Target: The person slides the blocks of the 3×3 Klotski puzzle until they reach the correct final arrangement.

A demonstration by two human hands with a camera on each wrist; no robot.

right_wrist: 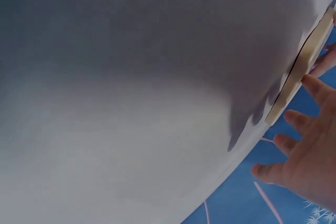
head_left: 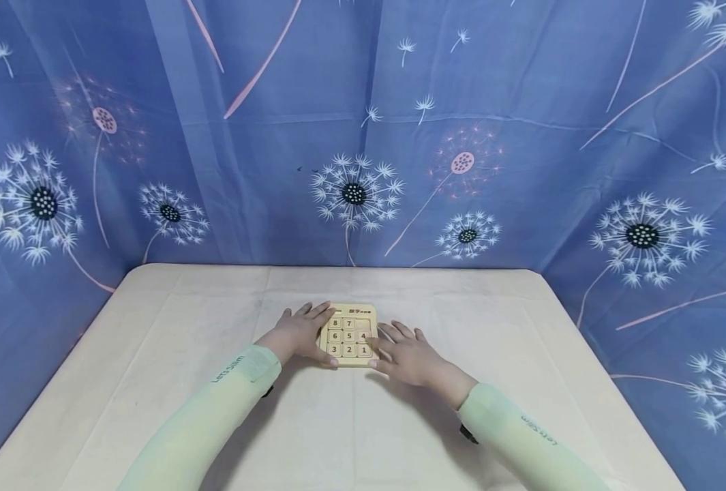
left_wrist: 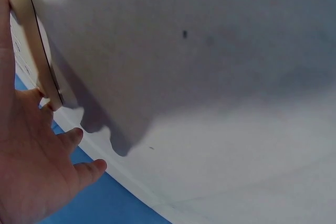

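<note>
Holding a puzzle [head_left: 349, 336] on the far part of the table [head_left: 338, 436], the left hand [head_left: 301, 334] grips its left side, thumb at the near corner, fingers at the far one. The right hand [head_left: 408, 354] grips nothing; its fingers are spread, one tip on or beside tile 4 [head_left: 363, 335], below the vacant slot. The puzzle is probably light and stiff, hardly fragile, with smooth tiles that likely slide readily; its rim [left_wrist: 38, 51] seems the best hold. Only the head view shows the numerals legibly; the wrist views instead reveal the rim's thickness and each hand's palm side.
</note>
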